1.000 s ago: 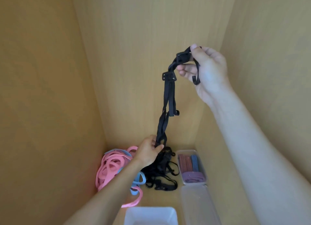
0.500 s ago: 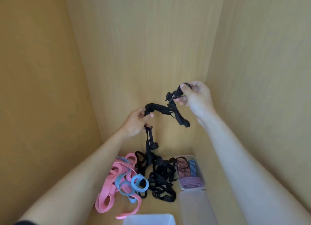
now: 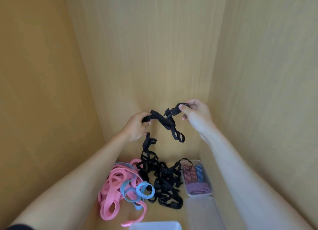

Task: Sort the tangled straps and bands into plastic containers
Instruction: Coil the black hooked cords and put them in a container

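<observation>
A black strap [image 3: 166, 124] with buckles hangs between my two hands, raised above the floor of a wooden box. My left hand [image 3: 136, 126] grips one part of it, my right hand [image 3: 196, 113] pinches its upper end by a buckle. From my left hand the strap trails down into a tangled black pile [image 3: 163, 180] on the floor. Pink bands [image 3: 113, 192] and light blue bands [image 3: 144, 189] lie heaped left of the pile. A clear container [image 3: 209, 180] at the right holds folded maroon and blue bands.
Wooden walls close in on the left, back and right. A second clear container [image 3: 203, 212] sits in front of the filled one. A white container's rim [image 3: 154, 225] shows at the bottom edge.
My right hand came down from high up to chest level. My left hand rose from the pile, and the strap between them went from stretched vertical to slack and looped.
</observation>
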`<state>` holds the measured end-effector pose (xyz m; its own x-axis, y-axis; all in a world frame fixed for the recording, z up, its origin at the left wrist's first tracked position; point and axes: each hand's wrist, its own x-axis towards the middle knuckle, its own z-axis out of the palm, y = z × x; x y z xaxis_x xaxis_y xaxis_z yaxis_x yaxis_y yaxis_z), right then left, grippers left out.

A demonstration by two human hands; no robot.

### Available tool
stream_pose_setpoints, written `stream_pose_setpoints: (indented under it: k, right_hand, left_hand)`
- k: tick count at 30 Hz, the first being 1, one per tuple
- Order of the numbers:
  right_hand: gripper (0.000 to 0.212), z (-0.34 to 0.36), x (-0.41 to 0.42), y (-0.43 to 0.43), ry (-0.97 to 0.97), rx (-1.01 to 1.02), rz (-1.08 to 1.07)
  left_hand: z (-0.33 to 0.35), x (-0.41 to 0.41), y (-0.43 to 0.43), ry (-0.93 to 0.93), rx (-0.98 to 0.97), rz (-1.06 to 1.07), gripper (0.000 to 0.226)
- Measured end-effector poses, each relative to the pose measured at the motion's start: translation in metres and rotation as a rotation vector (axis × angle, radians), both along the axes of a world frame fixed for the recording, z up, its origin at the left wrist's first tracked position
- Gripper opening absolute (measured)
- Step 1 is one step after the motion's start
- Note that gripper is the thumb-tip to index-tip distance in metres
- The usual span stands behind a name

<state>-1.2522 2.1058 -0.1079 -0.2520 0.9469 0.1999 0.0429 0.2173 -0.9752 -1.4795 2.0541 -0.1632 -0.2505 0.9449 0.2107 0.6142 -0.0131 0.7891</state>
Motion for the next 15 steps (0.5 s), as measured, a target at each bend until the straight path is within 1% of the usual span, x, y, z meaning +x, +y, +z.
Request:
stream_pose_setpoints:
  k: [4, 6, 9, 12, 15]
  right_hand:
    - [0.010, 0.000, 0.002, 0.001, -0.001, 0.000, 0.003]
    - [0.009, 0.000, 0.004, 0.002, 0.008, 0.006, -0.006]
    - [0.009, 0.002, 0.009, 0.004, 0.051, 0.020, -0.041]
    - [0.008, 0.006, 0.015, 0.007, 0.111, 0.007, -0.088]
    - [0.015, 0.017, 0.023, 0.010, 0.170, 0.001, -0.132]
  left_hand:
    - [-0.003, -0.007, 0.004, 0.437, 0.032, 0.031, 0.033]
    - [-0.001, -0.008, 0.005, 0.543, 0.045, 0.093, 0.031]
    - [0.002, -0.011, 0.004, 0.583, 0.042, 0.198, 0.025]
    - [-0.006, -0.016, 0.000, 0.617, 0.030, 0.285, 0.028]
    - [-0.024, -0.030, -0.010, 0.528, -0.018, 0.299, 0.026]
